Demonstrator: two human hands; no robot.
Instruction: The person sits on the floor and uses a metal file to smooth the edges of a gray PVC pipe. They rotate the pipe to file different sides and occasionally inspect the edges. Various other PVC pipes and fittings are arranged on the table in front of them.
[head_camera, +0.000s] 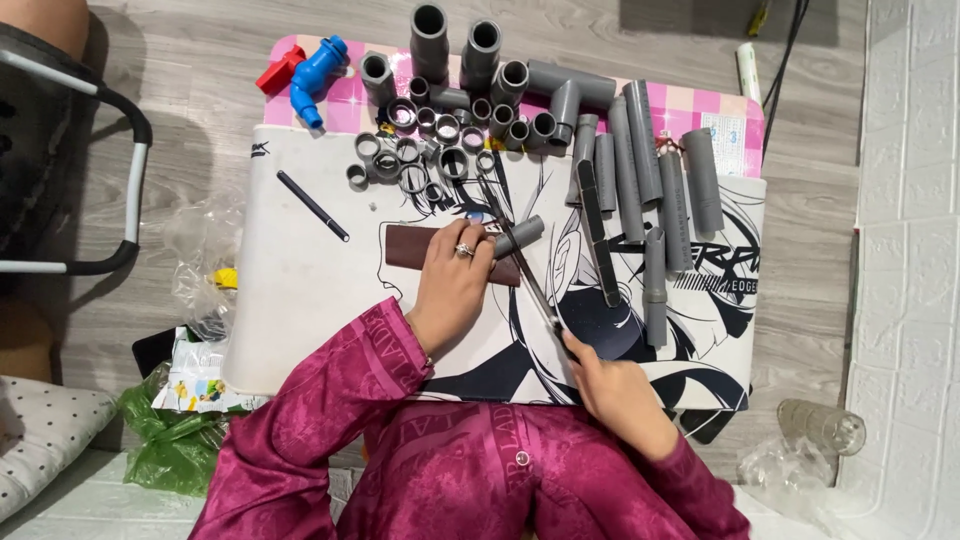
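Grey pipe (519, 236) pinned under left hand (452, 285) fingers on brown block (420, 250); right hand (612, 385) clenches saw (530, 275). Best stroke: steady, just beyond fingertips.

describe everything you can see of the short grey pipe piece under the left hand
The short grey pipe piece is a small plastic-looking tube, matt grey, lying on its side and angled up to the right. It rests on a dark brown block on the printed mat. The left hand pins its near end, so that end is hidden. A thin saw blade, gripped by the right hand, crosses it close to the fingers.
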